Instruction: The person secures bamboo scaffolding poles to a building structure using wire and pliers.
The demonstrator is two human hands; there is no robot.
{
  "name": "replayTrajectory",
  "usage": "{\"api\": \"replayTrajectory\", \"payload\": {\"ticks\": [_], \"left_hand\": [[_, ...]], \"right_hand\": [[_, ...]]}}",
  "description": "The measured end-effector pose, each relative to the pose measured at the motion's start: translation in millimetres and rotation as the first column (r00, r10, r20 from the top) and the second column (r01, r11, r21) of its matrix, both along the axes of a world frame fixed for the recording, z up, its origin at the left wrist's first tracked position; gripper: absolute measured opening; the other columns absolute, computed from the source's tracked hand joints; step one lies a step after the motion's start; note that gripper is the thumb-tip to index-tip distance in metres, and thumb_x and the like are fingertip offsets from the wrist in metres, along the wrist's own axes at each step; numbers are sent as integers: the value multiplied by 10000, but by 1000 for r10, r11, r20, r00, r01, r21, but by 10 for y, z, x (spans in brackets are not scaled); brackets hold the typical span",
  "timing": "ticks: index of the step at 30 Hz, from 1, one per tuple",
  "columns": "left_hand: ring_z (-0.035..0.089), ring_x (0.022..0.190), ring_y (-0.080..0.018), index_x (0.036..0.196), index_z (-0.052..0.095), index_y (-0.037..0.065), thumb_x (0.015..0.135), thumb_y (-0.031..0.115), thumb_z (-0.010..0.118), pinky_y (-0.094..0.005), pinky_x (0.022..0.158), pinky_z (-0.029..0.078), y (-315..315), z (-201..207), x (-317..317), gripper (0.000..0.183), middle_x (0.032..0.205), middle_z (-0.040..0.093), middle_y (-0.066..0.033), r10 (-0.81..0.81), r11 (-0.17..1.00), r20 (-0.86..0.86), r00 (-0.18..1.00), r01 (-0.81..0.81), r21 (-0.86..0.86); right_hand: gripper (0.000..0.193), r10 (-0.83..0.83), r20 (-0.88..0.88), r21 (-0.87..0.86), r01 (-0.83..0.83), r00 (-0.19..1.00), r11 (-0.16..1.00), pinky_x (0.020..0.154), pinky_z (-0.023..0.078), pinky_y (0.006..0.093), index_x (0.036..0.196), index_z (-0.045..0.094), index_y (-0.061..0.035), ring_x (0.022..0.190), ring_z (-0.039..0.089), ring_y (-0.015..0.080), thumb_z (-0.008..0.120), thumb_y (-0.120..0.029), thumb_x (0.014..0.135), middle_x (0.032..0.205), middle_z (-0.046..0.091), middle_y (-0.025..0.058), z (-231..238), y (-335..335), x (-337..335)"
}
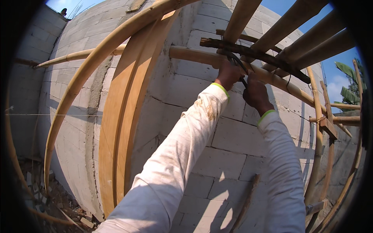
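Observation:
Both my arms, in white sleeves with lime-green cuffs, reach up to a horizontal bamboo pole (281,82) in front of the block wall. My left hand (229,74) is closed on a black strap (235,59) just under the pole. Slightly lower and to the right, my right hand (257,94) is closed on the same strap, which looks flexible and loops up by the pole. Whether it passes fully round the pole is hidden. A dark rough stick (254,53) lies just above my hands, under several thick bamboo poles (289,24).
Pale block wall (229,134) fills the middle. Wooden boards (128,105) stand upright at left, beside a long curved bamboo pole (70,87). Upright bamboo poles (318,136) rise at right. A thin string (54,114) crosses at left, above rubble (83,217) on the ground.

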State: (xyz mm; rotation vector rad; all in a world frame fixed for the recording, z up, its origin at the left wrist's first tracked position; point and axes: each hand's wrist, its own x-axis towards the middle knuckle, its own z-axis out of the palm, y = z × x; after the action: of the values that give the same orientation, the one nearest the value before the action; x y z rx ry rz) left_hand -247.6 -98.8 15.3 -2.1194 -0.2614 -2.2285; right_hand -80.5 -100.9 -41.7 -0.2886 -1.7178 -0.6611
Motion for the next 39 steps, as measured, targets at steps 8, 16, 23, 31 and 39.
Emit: {"api": "replayTrajectory", "payload": {"ticks": [8,16,23,31,39], "left_hand": [[640,691,-187,925,629,-52,753,28,647,-309,582,501,-448,-222,342,191,790,658,-141,342,940,96,935,-341,-21],[691,712,-223,982,683,-8,732,186,728,-354,652,528,-917,-378,61,319,784,697,-153,776,626,-74,626,-779,-29],[696,723,-283,909,691,-20,777,312,715,-364,659,528,-958,-410,208,358,763,692,-173,838,511,-147,525,-850,-124],[649,646,-224,847,663,-86,809,332,697,-363,614,504,-744,-512,110,421,729,665,-183,728,684,10,685,-726,-63],[535,563,-155,810,659,-18,797,297,765,-311,504,422,-1025,-580,417,333,677,583,-58,311,852,25,950,-267,-451]], "right_hand": [[477,176,-50,310,-152,983,938,665,512,464,1213,445,5,777,639,371,545,26,747,889,624,165,-99,499,-171],[246,896,-437,-626,-687,-82,-369,520,368,220,1056,493,-78,611,425,42,536,-20,821,788,475,-38,-480,61,-803],[209,812,-521,-607,-554,-265,-570,557,404,239,1016,522,-65,630,485,90,523,-15,813,850,547,-5,-475,54,-746],[160,776,-345,-747,-655,528,114,592,520,326,985,581,-2,705,644,195,558,-131,893,865,625,86,-450,-360,-463],[204,852,-387,-749,-660,354,-66,591,548,365,1039,567,41,748,670,237,526,-136,946,856,637,153,-397,-260,-176]]}}
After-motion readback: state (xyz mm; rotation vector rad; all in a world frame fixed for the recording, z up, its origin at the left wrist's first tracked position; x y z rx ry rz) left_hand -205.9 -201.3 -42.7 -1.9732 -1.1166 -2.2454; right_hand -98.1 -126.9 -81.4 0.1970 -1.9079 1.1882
